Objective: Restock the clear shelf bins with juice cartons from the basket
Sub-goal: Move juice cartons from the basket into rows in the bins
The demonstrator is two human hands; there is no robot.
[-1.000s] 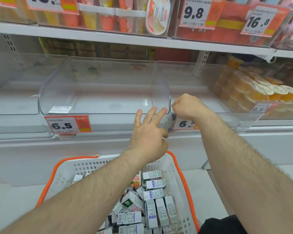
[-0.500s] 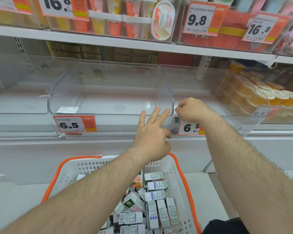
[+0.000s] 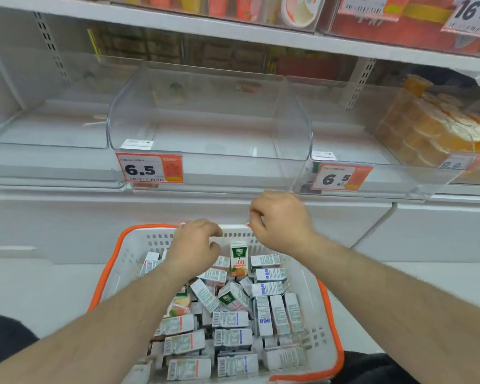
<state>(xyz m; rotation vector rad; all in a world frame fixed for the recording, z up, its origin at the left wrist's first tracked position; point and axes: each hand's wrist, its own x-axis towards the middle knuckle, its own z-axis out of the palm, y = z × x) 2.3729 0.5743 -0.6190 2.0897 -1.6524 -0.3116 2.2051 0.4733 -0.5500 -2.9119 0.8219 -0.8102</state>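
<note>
A white basket with an orange rim (image 3: 327,328) stands below the shelf, holding several small juice cartons (image 3: 230,318); most lie flat, and one (image 3: 238,259) stands upright near the far wall. My left hand (image 3: 197,245) hovers over the basket's far end with its fingers loosely bent downward and nothing in it. Just beyond the far rim, my right hand (image 3: 280,220) has its fingers curled in and holds nothing. Above, the middle clear shelf bin (image 3: 291,128) with a 6.5 price tag (image 3: 148,167) has no cartons in it. The clear bin to its right (image 3: 385,178) also carries a 6.5 tag.
Another clear bin (image 3: 47,139) sits on the left. At the far right a bin holds orange jelly cups (image 3: 438,128). The upper shelf (image 3: 233,29) carries packaged goods and price tags. A white cabinet front (image 3: 67,223) runs below the bins.
Both hands have dropped from the front edges of the clear bins to the basket's far end. The view has tilted downward, showing more of the basket.
</note>
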